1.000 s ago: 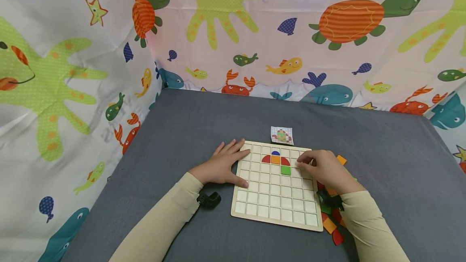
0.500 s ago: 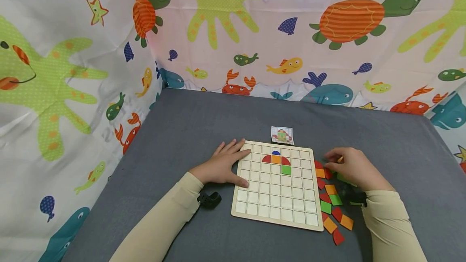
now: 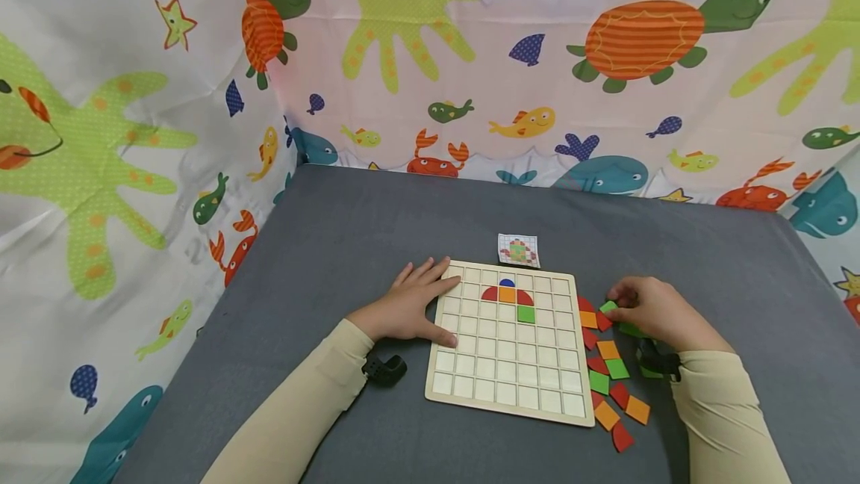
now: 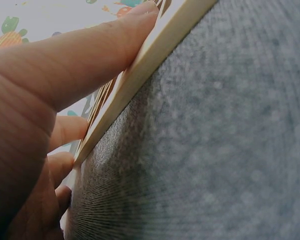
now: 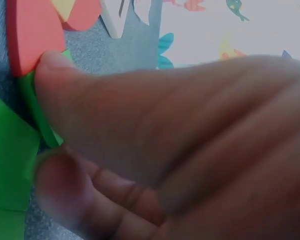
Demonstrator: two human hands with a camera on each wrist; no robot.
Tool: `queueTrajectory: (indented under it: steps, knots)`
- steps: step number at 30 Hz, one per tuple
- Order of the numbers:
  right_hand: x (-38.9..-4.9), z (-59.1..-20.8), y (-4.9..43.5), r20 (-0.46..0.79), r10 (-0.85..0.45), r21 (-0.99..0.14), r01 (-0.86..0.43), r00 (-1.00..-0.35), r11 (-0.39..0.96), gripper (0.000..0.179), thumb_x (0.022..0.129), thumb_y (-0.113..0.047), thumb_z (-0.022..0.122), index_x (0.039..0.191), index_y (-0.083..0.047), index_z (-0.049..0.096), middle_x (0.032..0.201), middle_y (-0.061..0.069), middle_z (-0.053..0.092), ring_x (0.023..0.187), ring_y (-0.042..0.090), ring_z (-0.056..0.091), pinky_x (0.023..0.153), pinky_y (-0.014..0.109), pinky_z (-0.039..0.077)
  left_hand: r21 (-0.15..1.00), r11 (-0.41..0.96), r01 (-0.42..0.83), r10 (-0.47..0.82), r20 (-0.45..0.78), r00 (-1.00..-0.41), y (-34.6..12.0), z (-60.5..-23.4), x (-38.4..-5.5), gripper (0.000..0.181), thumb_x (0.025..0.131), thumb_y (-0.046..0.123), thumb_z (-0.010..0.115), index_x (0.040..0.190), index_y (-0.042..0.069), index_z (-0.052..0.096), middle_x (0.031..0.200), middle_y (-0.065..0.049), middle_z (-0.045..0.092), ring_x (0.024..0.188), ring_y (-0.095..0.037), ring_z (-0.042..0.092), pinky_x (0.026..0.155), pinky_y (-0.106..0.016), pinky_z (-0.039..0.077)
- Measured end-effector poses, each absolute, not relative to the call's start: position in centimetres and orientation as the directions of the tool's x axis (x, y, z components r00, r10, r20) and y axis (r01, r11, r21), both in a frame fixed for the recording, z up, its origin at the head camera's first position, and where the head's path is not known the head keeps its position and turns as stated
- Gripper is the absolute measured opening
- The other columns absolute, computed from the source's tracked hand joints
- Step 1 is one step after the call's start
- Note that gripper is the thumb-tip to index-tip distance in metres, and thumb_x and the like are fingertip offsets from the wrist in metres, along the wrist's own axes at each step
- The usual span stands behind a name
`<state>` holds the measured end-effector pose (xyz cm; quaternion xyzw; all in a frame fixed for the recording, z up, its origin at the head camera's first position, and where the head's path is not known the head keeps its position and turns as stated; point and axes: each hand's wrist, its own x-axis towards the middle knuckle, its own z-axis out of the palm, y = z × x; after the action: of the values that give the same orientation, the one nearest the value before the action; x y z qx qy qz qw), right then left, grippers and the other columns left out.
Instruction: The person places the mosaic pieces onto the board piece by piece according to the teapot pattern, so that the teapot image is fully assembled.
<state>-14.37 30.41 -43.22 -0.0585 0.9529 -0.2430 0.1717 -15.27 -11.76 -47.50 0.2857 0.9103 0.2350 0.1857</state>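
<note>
A wooden grid board [image 3: 490,376] lies flat on the grey cloth. My left hand [image 3: 403,310] rests at its left edge, fingers spread straight; the thumb [image 4: 109,42] lies over the rim in the left wrist view. Set in the upper cells are a blue half-round tile [image 3: 507,283], an orange square [image 3: 507,295], red curved tiles [image 3: 490,293] on both sides of it, and a green square [image 3: 526,314]. Right of the board, my right hand [image 3: 661,310] pinches a green square tile [image 3: 608,306] between thumb and finger; the right wrist view shows it [image 5: 34,107] beside a red piece.
Loose red, orange and green tiles [image 3: 616,369] lie along the board's right side, several of them overlapping. A small printed pattern card [image 3: 518,251] lies behind the board. Curtains [image 3: 430,43] with sea animals stand at the back and left.
My right hand has moved from over the board's right side to the loose tiles, and a green tile now shows at its fingertips. My left hand stays in place.
</note>
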Motion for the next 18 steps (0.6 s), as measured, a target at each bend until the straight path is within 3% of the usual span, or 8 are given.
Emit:
queueTrajectory:
  steps: [8,18]
  knots:
    - [-14.0,-42.6,29.8,-0.220,-0.211,-0.500,-0.076,-0.952,0.863,0.018,0.096,-0.016,0.077,0.108,-0.003,0.075,0.089,0.006,0.067,0.079,0.023,0.059,0.062,0.034,0.051,0.532,0.728,0.433,0.606,-0.204,-0.769,-11.8,-47.6,-15.2,0.113,0.080,0.068,0.083,0.169,0.027,0.027,0.178,0.002,0.000,0.163,-0.023,-0.007,0.129,-0.051,-0.009]
    - [-13.7,-41.8,26.6,-0.115,-0.217,-0.550,-0.120,-0.969,0.827,0.019,0.096,-0.024,0.079,0.104,-0.006,0.077,0.092,0.005,0.073,0.078,0.020,0.062,0.065,0.034,0.054,0.545,0.720,0.429,0.610,-0.203,-0.766,-11.9,-47.4,-15.3,0.112,0.081,0.066,0.083,0.169,0.027,0.025,0.178,0.002,-0.001,0.164,-0.023,-0.007,0.129,-0.051,-0.010]
